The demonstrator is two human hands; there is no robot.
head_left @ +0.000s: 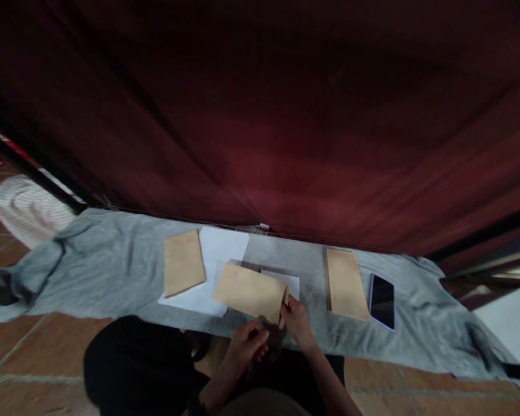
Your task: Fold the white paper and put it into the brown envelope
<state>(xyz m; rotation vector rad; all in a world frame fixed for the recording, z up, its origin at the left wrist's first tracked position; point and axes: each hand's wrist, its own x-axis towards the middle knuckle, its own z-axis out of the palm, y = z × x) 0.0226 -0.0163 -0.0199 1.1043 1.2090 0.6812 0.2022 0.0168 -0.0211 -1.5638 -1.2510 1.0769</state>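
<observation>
A tan paper envelope [251, 289] is held up over the cloth, tilted, its flap end toward the right. My right hand [298, 322] grips that end, the fingers wrapped at the folded flap. Just below the envelope's near edge is my left hand [248, 345], its fingers curled and thumb pressed in; whether anything is in them is hidden. White paper sheets [225, 242] lie beneath and to the left of the envelope, and another white sheet [293, 282] shows behind it.
A tan envelope stack [184, 263] rests partly on the white sheets at left. More tan envelopes [346, 283] lie at right, beside a phone [382, 301]. Grey cloth [112, 260] covers the narrow surface. A dark red fabric [277, 144] rises behind it.
</observation>
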